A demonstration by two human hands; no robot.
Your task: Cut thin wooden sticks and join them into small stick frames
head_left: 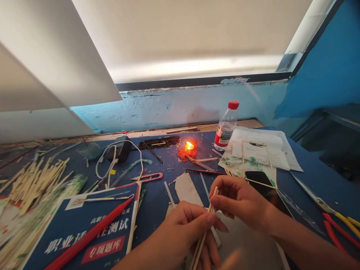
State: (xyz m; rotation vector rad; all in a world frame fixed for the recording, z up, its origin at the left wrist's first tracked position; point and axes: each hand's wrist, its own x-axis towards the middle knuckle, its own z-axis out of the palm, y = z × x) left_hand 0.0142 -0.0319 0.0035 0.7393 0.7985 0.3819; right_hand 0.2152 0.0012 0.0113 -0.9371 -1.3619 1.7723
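A pair of thin pale wooden sticks (201,243) lies together, slanting up from the bottom edge. My left hand (194,228) is closed round them, thumb pressed on top. My right hand (236,200) pinches their upper end between thumb and fingers. Beneath both hands lies a grey board (247,243). Beyond them a flame burns on a red waxy mass (188,150) on the blue table (165,174). A square frame of thin sticks (243,161) stands behind my right hand, near a dark phone (267,191).
A water bottle (225,127) stands by papers (261,146). Scissors (320,202) and red-handled pliers (336,232) lie right. At left are a book (70,225) with a red pen-like tool (92,234), a stick pile (36,183), a black adapter (120,150) and pink snips (152,177).
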